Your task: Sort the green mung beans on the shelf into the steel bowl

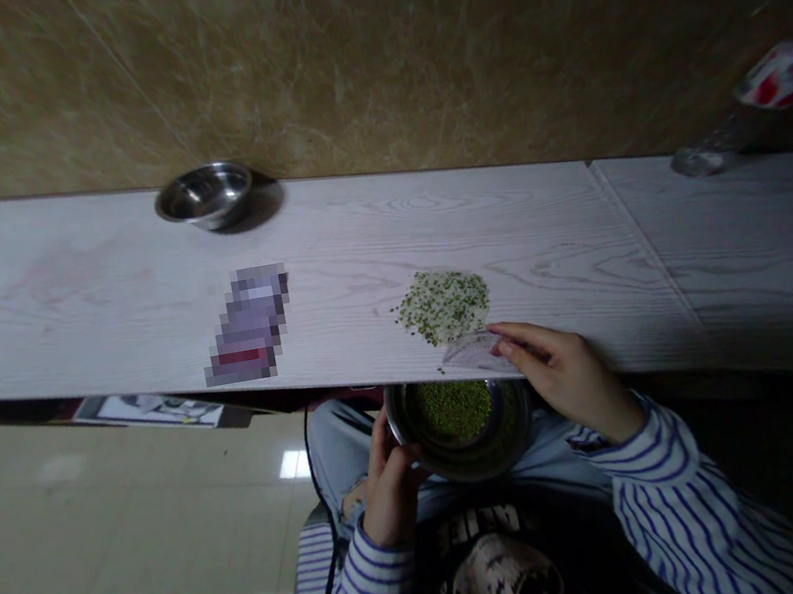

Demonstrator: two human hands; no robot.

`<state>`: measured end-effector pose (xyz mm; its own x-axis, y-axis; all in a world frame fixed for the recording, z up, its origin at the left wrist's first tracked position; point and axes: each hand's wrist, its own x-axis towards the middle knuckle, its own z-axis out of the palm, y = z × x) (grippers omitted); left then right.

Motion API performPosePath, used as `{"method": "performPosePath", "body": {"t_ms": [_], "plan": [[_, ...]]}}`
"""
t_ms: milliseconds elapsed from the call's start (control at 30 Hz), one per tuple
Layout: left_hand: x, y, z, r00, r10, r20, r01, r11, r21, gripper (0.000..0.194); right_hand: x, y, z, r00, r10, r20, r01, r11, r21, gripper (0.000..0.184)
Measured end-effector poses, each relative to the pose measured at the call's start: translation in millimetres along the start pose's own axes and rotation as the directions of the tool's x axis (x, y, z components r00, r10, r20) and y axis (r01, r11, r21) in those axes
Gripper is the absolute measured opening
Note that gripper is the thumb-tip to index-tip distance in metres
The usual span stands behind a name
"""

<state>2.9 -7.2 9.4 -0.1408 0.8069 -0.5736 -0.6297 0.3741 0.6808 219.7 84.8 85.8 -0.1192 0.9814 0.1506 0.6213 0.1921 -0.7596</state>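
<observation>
My left hand (390, 486) grips the rim of a metal bowl (519, 439) from its left side. The bowl sits over my lap, just below the table's front edge, with green beans (453, 409), like mung beans, inside it. Between the thumb and fingers of my right hand (566, 375) is a thin, see-through plastic sheet (467, 354). Its flat side lies on the tabletop at the near edge of a pile of mixed green beans and white grains (443, 304). A few stray beans lie around the pile.
On the long white wood-grain table (334, 246), a second metal bowl (204, 197) stands near the wall. A pixelated, flat object (249, 327) lies left of the pile. At the far right, a clear plastic bottle (752, 106) leans near the marbled wall (355, 50).
</observation>
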Motion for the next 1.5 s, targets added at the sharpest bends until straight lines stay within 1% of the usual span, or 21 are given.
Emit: {"method": "performPosePath", "body": {"t_ms": [100,167,367,433,500,567,633,733,833,933,1067,1233,1367,1500], "plan": [[-0.9,0.5,-0.2,1.0,-0.001,-0.002,0.001,1.0,-0.005,0.072,0.9,1.8,2.3,0.999,0.014,-0.03,-0.013,1.0,0.015,0.031],[-1.2,0.5,-1.0,1.0,-0.003,-0.007,0.002,1.0,-0.011,0.073,1.1,0.8,4.2,1.0,0.008,-0.028,-0.007,1.0,0.02,0.031],[-1.8,1.9,-6.0,1.0,0.022,-0.017,-0.022,1.0,-0.01,0.071,-4.5,-9.2,7.5,0.996,-0.066,0.056,0.066,0.998,0.01,0.03],[-2.5,3.7,-7.5,0.999,0.026,-0.025,-0.027,1.0,-0.008,0.072,-7.6,-9.5,6.1,0.995,-0.07,0.067,0.07,0.998,0.01,0.029],[-2.9,5.3,-8.8,0.999,0.03,-0.036,-0.031,1.0,-0.007,0.07,-10.2,-7.8,4.5,0.998,-0.049,0.044,0.048,0.999,0.015,0.029],[-2.3,5.7,-10.4,0.999,0.036,-0.038,-0.037,0.999,-0.018,0.069,-11.6,-6.4,3.9,0.999,-0.024,-0.02,0.025,1.0,0.005,0.03],[-0.9,4.6,-12.7,0.999,0.037,-0.034,-0.037,0.999,-0.02,0.072,-11.0,-6.9,4.8,0.995,-0.043,-0.086,0.041,0.999,-0.028,0.03],[1.3,1.8,-16.3,0.999,0.019,-0.039,-0.017,0.999,0.032,0.079,-6.2,-9.5,7.5,0.987,-0.119,-0.106,0.111,0.991,-0.078,0.029],[1.9,0.9,-17.4,0.999,0.012,-0.032,-0.012,1.0,0.023,0.081,2.7,-7.9,9.8,0.983,-0.144,-0.112,0.133,0.986,-0.103,0.029],[1.5,2.1,-15.5,0.999,0.018,-0.03,-0.019,1.0,-0.022,0.077,12.8,-1.4,10.1,0.981,-0.142,-0.134,0.126,0.985,-0.118,0.03],[1.8,3.9,-12.3,0.999,0.023,-0.044,-0.025,0.999,-0.03,0.069,22.4,3.5,7.4,0.982,-0.128,-0.141,0.11,0.986,-0.128,0.031],[1.9,4.9,-9.5,0.999,0.003,-0.049,-0.006,0.999,-0.048,0.068,26.5,-5.5,6.3,0.978,-0.154,-0.139,0.137,0.983,-0.123,0.031],[0.8,4.9,-8.8,0.998,-0.008,-0.055,0.006,0.999,-0.035,0.069,30.6,-15.2,13.4,0.971,-0.197,-0.136,0.176,0.973,-0.153,0.03],[0.7,4.3,-10.3,0.999,-0.001,-0.051,0.001,1.0,0.004,0.068,31.0,-20.3,20.0,0.971,-0.22,-0.094,0.203,0.965,-0.165,0.031]]}}
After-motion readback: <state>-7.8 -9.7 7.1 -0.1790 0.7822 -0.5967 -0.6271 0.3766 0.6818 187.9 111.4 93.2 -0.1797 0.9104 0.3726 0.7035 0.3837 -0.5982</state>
